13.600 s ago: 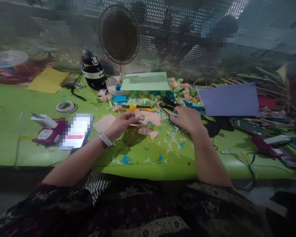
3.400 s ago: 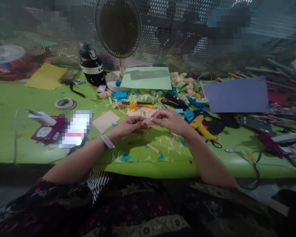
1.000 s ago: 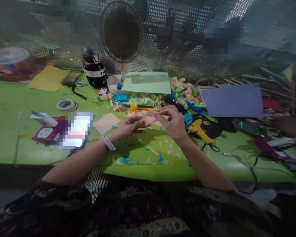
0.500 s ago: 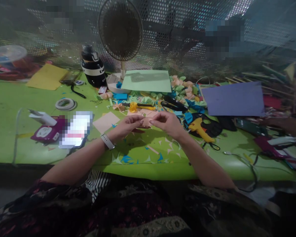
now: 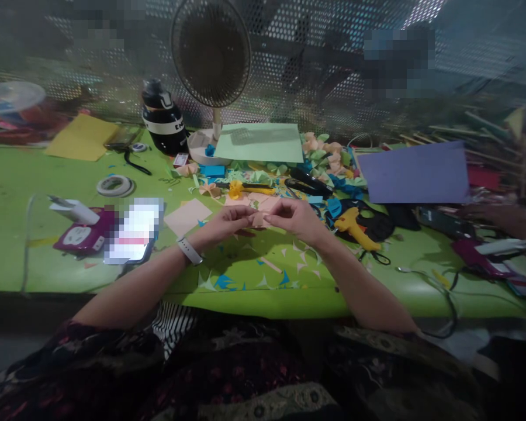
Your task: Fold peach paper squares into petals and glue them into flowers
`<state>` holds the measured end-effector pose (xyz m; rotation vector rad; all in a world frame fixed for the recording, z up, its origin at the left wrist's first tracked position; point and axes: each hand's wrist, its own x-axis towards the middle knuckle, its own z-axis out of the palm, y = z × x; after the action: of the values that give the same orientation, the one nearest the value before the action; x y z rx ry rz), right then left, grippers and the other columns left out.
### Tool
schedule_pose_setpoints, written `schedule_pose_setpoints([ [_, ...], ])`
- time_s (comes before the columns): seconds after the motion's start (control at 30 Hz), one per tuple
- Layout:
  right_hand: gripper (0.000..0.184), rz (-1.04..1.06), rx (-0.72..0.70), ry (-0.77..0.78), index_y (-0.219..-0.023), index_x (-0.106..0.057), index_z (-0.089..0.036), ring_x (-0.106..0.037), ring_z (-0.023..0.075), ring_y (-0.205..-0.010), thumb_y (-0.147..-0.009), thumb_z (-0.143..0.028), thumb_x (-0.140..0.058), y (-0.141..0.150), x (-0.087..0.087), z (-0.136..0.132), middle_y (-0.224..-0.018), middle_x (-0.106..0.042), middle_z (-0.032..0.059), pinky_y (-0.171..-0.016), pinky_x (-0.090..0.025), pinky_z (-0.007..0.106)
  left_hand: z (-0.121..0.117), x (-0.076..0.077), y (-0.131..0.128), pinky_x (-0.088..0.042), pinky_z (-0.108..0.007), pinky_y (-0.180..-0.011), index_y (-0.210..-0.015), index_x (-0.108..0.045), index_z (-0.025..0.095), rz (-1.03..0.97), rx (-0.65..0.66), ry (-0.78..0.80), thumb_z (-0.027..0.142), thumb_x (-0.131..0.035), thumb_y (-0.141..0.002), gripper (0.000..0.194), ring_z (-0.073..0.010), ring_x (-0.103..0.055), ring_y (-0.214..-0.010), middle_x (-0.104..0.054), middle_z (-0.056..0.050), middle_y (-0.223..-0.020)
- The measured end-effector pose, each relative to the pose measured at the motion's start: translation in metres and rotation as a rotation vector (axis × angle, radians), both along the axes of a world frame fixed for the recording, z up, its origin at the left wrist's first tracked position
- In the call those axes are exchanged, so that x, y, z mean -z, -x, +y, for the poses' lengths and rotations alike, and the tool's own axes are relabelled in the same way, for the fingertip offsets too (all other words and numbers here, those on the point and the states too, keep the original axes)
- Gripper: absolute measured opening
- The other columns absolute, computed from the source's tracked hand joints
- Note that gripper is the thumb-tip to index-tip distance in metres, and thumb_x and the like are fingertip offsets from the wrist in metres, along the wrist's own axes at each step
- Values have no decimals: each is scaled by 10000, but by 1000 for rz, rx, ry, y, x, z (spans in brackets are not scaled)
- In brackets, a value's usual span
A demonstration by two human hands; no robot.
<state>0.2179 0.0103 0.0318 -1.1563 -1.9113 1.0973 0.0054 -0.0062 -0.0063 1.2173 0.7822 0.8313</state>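
A small peach paper piece is pinched between my two hands above the green tabletop. My left hand, with a white watch on the wrist, grips its left side. On the other side, my right hand closes thumb and fingers on it. Fingers cover much of the piece, so its exact shape is hard to make out. Beyond the hands lie more peach paper and a yellow-handled cutter. A square peach sheet rests left of my left hand.
Paper scraps litter the near edge. To the right are a yellow glue gun and a purple sheet. Tape, a lit phone, a black bottle and a fan stand left and behind. Another person's hand shows far right.
My hands keep hold of the peach paper in nearly the same place, with only slight finger movement. The whole view has shifted a little.
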Motion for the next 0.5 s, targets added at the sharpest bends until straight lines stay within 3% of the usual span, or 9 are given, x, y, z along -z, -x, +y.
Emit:
schedule_pose_setpoints([
  [0.3,283,-6,-6,6,-689,-601,-186,-518,127,-627,-703,-432,-740,0,0,-1,-697,-619,12,-604,-431,286,-1,-2,-1,-566,-290,-778,-1029,-711,151,-14,-27,50,301,-726,-817,260,-163,-696,-879,-730,-76,-1011],
  [0.5,265,-23,-4,-9,-688,-619,-183,-535,132,-635,-714,-416,-742,2,0,-2,-703,-637,18,-598,-441,284,-3,-3,-2,-569,-292,-766,-1025,-716,149,8,-56,40,391,-758,-791,340,-196,-696,-942,-735,-98,-1046],
])
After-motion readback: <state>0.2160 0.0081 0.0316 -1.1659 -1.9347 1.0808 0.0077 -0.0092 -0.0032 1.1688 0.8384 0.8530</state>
